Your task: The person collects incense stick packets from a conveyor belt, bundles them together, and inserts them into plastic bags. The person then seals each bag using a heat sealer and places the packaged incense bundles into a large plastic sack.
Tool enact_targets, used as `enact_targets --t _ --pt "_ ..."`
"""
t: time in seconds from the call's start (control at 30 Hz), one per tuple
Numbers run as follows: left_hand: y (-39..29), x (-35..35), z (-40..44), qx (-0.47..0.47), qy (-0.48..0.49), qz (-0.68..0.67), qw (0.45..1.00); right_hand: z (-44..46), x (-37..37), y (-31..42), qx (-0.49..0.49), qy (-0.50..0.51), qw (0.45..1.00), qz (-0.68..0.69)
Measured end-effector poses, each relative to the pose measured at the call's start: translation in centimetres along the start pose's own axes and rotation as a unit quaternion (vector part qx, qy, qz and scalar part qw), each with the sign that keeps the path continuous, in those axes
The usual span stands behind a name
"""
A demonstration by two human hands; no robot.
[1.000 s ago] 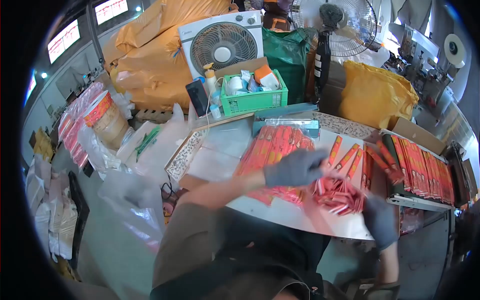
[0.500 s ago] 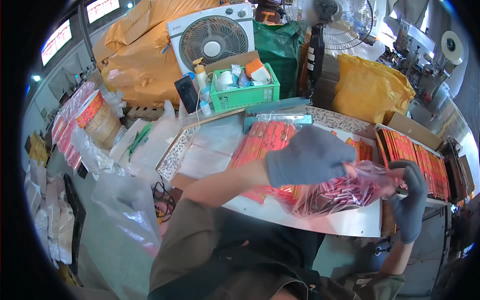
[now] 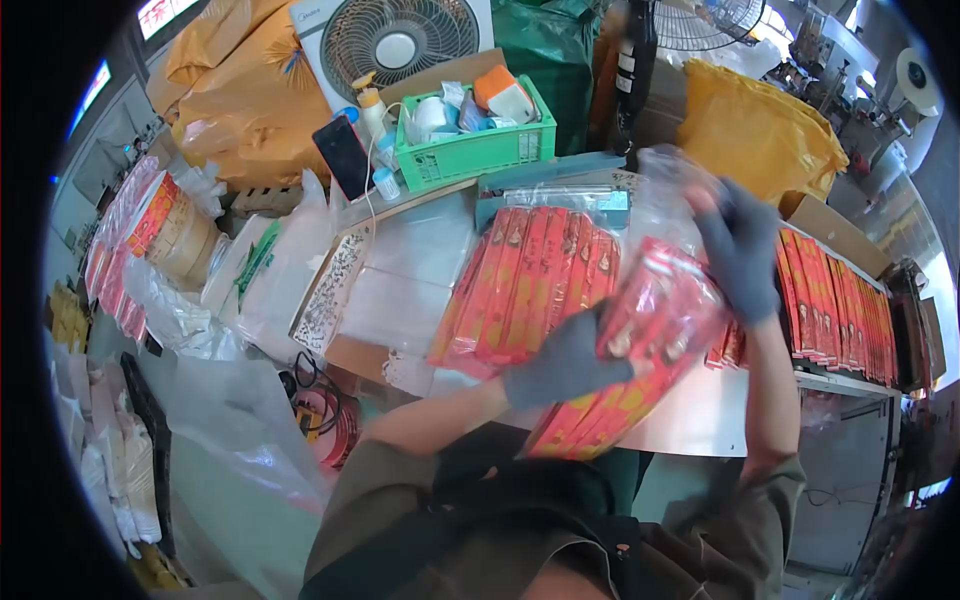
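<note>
Red packets (image 3: 660, 300) in left hand (image 3: 565, 362), fan (image 3: 397, 50) (Midea)

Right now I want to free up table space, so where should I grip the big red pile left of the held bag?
Probably the long left edge of the red pile, coming from the left: that side faces flat clear plastic, while the left hand and held bag crowd its near right corner. Scoop underneath, since it lies flat and broad.
</note>
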State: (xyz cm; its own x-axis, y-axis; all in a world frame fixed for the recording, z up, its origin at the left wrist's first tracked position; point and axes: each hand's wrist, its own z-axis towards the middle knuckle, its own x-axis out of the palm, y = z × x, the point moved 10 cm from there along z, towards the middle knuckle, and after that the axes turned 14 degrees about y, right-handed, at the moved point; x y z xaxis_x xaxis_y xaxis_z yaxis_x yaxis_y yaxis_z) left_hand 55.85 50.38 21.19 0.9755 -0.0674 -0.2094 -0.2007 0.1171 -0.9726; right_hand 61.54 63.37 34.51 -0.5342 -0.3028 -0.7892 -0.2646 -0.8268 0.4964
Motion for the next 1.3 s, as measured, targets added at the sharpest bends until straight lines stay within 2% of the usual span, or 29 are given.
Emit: enact_targets --t 0.07,0.13,0.23,0.27,0.3,0.4,0.43,0.53,0.6,0.63,0.73,0.83,0.87,0.93,1.03,1.13,1.23,1.3 --pt "4.2 -1.7 0.7 -0.057 -0.007 -0.133 0.989 5.1 4.4 -6.5 0.001 -0.011 0.997 0.076" --pt "8.3 -4.2 1.2 -0.064 -0.02 -0.163 0.984 8.3 8.6 -12.3 0.071 -0.02 0.996 0.051" --pt "10.5 -7.4 2.9 -0.108 0.0 -0.194 0.975 13.0 13.7 -19.0 0.049 -0.116 0.991 -0.05" --pt "11.0 -8.5 3.6 -0.129 0.012 -0.2 0.971 14.8 13.6 -17.7 0.045 -0.107 0.993 -0.015" --pt "15.7 -11.0 4.4 -0.195 -0.047 -0.129 0.971 17.0 13.1 -16.2 0.04 -0.099 0.994 0.02" --pt "17.4 -14.5 8.0 -0.171 -0.085 -0.114 0.975 19.9 10.4 -11.4 0.005 -0.088 0.991 0.103" --pt "17.0 -14.5 8.0 -0.17 -0.084 -0.158 0.969 20.4 9.9 -10.8 -0.01 -0.086 0.988 0.125" --pt "15.8 -13.2 7.5 -0.158 -0.075 -0.255 0.951 20.7 10.6 -10.9 -0.007 -0.072 0.991 0.111" --pt "16.7 -11.6 8.0 -0.144 -0.064 -0.274 0.949 21.3 10.9 -10.7 -0.012 -0.088 0.992 0.095" --pt "18.3 -11.3 8.5 -0.169 -0.066 -0.218 0.959 21.4 11.0 -10.7 -0.014 -0.094 0.992 0.087" --pt "17.3 -12.5 10.1 -0.043 -0.138 -0.235 0.961 21.0 10.9 -10.8 -0.049 -0.118 0.99 0.063" --pt "20.3 -13.6 7.9 -0.123 -0.196 -0.387 0.892 20.5 15.6 -16.8 -0.014 -0.022 0.999 -0.028" --pt "20.2 -13.7 7.5 -0.13 -0.204 -0.386 0.89 19.1 18.5 -19.6 0.017 -0.032 0.995 -0.095" --pt "19.7 -14.2 6.9 -0.142 -0.22 -0.38 0.887 18.0 19.4 -20.0 0.056 -0.007 0.996 -0.071" --pt "20.1 -13.9 7.4 -0.105 -0.213 -0.39 0.89 17.9 19.4 -19.8 0.028 -0.018 0.998 -0.054" --pt "19.8 -13.7 7.6 -0.111 -0.205 -0.402 0.886 17.8 19.6 -19.9 0.04 -0.018 0.997 -0.062" --pt "19.3 -13.9 7.8 -0.09 -0.199 -0.362 0.906 18.2 19.7 -19.9 0.053 -0.004 0.995 -0.081" --pt "21.3 -14.6 8.1 -0.048 -0.164 -0.268 0.948 18.1 19.6 -19.6 0.053 0.02 0.995 -0.08"
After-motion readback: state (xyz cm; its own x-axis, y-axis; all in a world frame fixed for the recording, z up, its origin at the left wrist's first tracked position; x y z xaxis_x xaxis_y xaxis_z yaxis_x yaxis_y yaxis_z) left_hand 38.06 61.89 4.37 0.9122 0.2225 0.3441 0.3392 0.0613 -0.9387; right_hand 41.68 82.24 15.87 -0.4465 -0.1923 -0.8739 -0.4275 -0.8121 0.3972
